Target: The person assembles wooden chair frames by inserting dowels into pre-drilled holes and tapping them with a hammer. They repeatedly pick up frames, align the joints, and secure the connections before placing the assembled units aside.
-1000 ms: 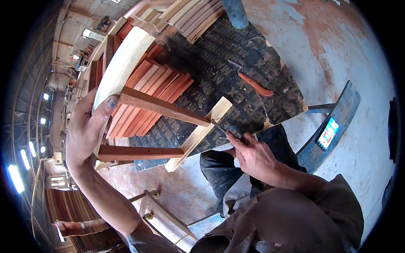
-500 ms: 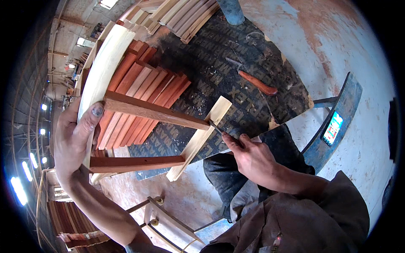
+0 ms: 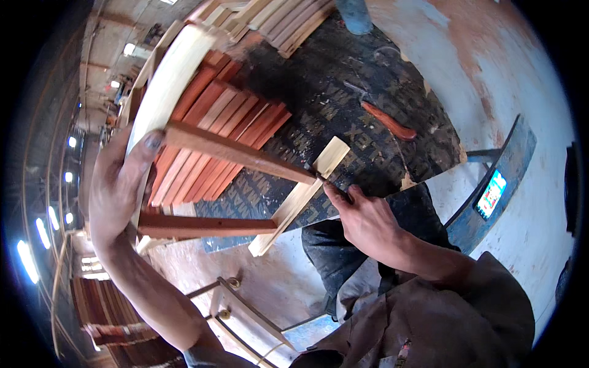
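Note:
A wooden frame of two reddish-brown bars [image 3: 239,149] between pale boards leans up on the left. My left hand [image 3: 116,190] is wrapped round its wide pale board [image 3: 169,86], the thumb on the near face beside a bar's end. At the bars' other end lies a narrower pale slat [image 3: 300,196]. My right hand [image 3: 374,224] is closed round a slim dark tool [image 3: 320,176], its index finger stretched along it. The tool's tip touches where the upper bar meets the slat; most of its handle is hidden in my palm.
On the black printed board [image 3: 294,80] lie a tool with an orange-brown handle [image 3: 389,121] and a stack of reddish strips [image 3: 215,116]. Pale wood pieces [image 3: 288,24] are stacked at the far edge. A lit phone [image 3: 492,195] rests on a blue bench [image 3: 515,159] to the right.
The whole view has shifted a little, so everything sits slightly further right. The tool's tip stays at the joint, its angle slightly changed; both hands keep their holds.

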A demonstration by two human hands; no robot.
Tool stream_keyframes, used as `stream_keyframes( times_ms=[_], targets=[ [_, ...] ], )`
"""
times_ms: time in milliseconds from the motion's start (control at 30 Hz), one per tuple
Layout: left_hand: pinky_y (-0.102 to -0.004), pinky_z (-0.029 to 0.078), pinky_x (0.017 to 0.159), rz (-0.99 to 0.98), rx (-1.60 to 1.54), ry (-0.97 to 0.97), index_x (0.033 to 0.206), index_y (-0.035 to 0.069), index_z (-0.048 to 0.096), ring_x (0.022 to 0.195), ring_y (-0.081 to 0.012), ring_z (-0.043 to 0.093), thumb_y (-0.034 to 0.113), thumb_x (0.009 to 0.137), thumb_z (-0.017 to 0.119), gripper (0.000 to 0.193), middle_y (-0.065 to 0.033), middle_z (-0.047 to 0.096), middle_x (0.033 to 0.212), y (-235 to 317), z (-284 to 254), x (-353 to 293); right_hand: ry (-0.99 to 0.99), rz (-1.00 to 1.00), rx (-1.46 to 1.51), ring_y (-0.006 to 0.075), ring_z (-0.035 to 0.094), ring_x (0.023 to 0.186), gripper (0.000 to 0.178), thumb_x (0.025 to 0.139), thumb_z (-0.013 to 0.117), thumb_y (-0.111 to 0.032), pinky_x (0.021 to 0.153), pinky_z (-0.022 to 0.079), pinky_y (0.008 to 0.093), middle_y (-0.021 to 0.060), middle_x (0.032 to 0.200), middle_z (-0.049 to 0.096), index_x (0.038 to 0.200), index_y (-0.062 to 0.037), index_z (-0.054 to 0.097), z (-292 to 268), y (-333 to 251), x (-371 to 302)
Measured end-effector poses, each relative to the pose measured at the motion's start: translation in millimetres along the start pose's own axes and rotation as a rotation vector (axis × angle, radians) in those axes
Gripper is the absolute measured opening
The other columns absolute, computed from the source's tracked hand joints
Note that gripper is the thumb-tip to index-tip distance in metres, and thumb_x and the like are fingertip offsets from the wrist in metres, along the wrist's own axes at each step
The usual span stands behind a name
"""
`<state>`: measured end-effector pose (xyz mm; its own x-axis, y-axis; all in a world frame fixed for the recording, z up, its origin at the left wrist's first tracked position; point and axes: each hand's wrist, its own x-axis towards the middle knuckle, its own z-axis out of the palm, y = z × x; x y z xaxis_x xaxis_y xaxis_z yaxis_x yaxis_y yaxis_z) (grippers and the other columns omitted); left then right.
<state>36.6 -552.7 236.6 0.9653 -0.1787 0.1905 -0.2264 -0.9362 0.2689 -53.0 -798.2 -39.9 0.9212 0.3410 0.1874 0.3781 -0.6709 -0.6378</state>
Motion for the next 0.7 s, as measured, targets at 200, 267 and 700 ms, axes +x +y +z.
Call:
stream_keyframes(
  times_ms=[200,267,700],
  targets=[
    [-0.0328,0.042,0.051,0.203,0.094,-0.069,0.114,0.001,0.073,0.06,-0.0145,0.057,0.058,0.101,0.061,0.059,-0.0065,0.06,0.068,-2.2,-6.3,1.5,0.095,-0.06,0.176,0.0425,0.07,0.078,0.052,0.091,0.063,0.002,0.065,0.058,0.048,0.0234,0.094,0.065,0.143,-0.0026,0.059,-15.3,0.0,-42.2],
    [-0.0346,0.044,0.05,0.268,0.146,-0.052,0.112,0.004,0.075,0.058,-0.016,0.059,0.059,0.102,0.058,0.058,-0.0073,0.06,0.065,-6.5,-7.8,0.6,0.09,-0.082,0.202,0.0418,0.07,0.079,0.052,0.091,0.062,0.003,0.066,0.058,0.0476,0.0227,0.093,0.065,0.143,-0.0034,0.059,-8.1,-1.9,-45.8],
    [-0.031,0.061,0.075,0.176,-0.177,-0.105,0.134,0.002,0.067,0.086,-0.0189,0.075,0.058,0.101,0.061,0.065,-0.0155,0.076,0.1,-27.5,4.5,-0.9,-0.052,-0.038,0.029,0.0437,0.067,0.076,0.056,0.092,0.061,0.003,0.068,0.056,0.0509,0.0241,0.088,0.061,0.148,-0.005,0.055,-1.1,-16.5,-16.4]
  ],
)
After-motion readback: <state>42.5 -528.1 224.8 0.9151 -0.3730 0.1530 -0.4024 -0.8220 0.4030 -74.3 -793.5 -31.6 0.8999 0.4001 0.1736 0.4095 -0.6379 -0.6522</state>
